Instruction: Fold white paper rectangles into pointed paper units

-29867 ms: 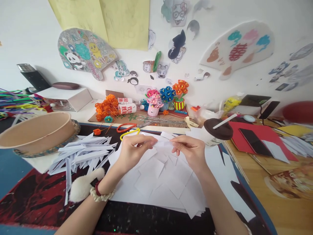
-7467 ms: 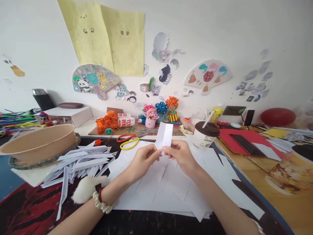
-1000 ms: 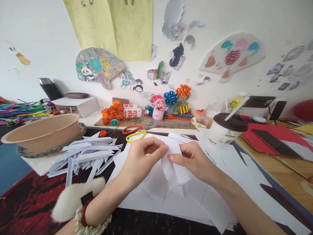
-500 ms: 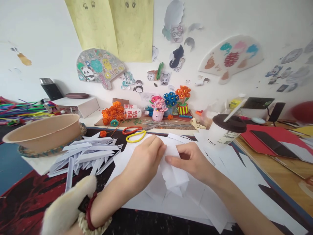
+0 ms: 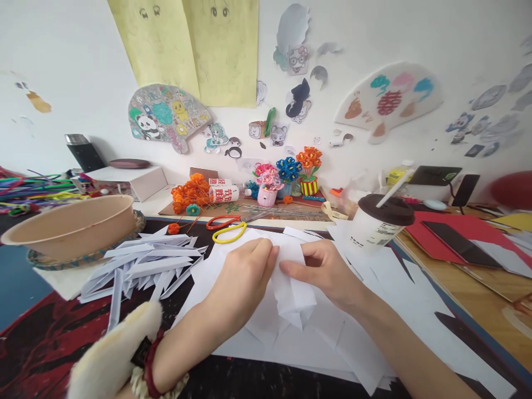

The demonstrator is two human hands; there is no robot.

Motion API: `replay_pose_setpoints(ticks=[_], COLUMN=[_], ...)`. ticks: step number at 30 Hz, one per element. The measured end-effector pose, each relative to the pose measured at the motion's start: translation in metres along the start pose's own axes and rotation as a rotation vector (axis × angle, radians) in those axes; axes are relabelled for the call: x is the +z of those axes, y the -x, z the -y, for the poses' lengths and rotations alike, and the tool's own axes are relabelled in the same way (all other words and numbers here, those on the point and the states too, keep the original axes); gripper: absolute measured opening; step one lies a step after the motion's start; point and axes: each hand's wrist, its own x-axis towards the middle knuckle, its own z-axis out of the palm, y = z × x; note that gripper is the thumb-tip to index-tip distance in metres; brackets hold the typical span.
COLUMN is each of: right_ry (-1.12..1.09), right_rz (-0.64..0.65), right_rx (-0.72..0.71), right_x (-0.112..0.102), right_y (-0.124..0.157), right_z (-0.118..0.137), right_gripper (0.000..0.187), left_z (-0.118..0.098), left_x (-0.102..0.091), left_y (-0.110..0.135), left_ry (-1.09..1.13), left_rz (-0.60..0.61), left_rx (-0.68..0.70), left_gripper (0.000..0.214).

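My left hand (image 5: 245, 274) and my right hand (image 5: 326, 271) meet over a small folded piece of white paper (image 5: 297, 291). Both pinch its upper edge, fingers curled and pressed together. The paper hangs down toward me just above a spread of loose white paper sheets (image 5: 291, 338) on the dark table. A fluffy white pompom and hair ties sit on my left wrist.
A pile of folded white paper strips (image 5: 143, 266) lies left, beside a tan paper bowl (image 5: 68, 227). Orange and yellow scissors (image 5: 226, 227) lie behind the sheets. A lidded cup with a straw (image 5: 378, 224) stands right. Pipe-cleaner flowers (image 5: 286, 172) line the wall. A phone rests on a red folder (image 5: 449, 235).
Over the last second my left hand has closed further on the paper's top edge and both hands have pressed closer together. Seconds ago the strip was held upright.
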Motion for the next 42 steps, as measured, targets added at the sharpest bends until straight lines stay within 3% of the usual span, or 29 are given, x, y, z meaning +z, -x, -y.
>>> replay_pose_setpoints(ticks=[4,7,12,15,18,23,29,34,39,42], right_ry=[0.007,0.085,0.017,-0.082,-0.256,-0.212,-0.082,-0.078,-0.019,-0.003], right_rz=[0.017,0.038,-0.047,-0.192,-0.214,-0.151,-0.295,-0.183,-0.183,-0.202], right_rx=[-0.007,-0.031,-0.010,-0.042,-0.012,0.003,-0.063,-0.059,-0.050,-0.034], right_x=[-0.004,-0.005,-0.006,-0.010,-0.012,-0.006,-0.004,-0.004,-0.006,-0.007], right_y=[-0.001,-0.001,-0.005,-0.007,-0.008,-0.008,-0.009,-0.007,-0.007,-0.007], right_z=[0.000,0.001,0.001,0.000,-0.001,-0.004,-0.004,-0.004,-0.007,-0.005], right_gripper=[0.024,0.026,0.022,0.039,0.054,0.036,0.031,0.031,0.031,0.031], left_z=[-0.002,-0.002,0.001,0.001,0.001,-0.002,-0.013,-0.015,-0.012,-0.010], left_x=[-0.005,-0.007,-0.010,-0.012,-0.010,0.000,0.005,0.006,0.005,0.004], left_y=[-0.003,-0.006,-0.009,-0.010,-0.009,-0.006,-0.003,-0.002,-0.003,-0.003], left_ry=[0.228,0.380,0.657,0.819,0.956,1.147,1.003,0.952,0.842,0.804], left_rz=[0.059,0.090,0.001,-0.064,-0.094,-0.019,0.032,0.020,0.067,0.064], left_rx=[-0.098,-0.119,-0.261,-0.412,-0.499,-0.553,-0.551,-0.506,-0.519,-0.461], left_gripper=[0.035,0.024,0.019,0.018,0.018,0.024,0.025,0.024,0.022,0.021])
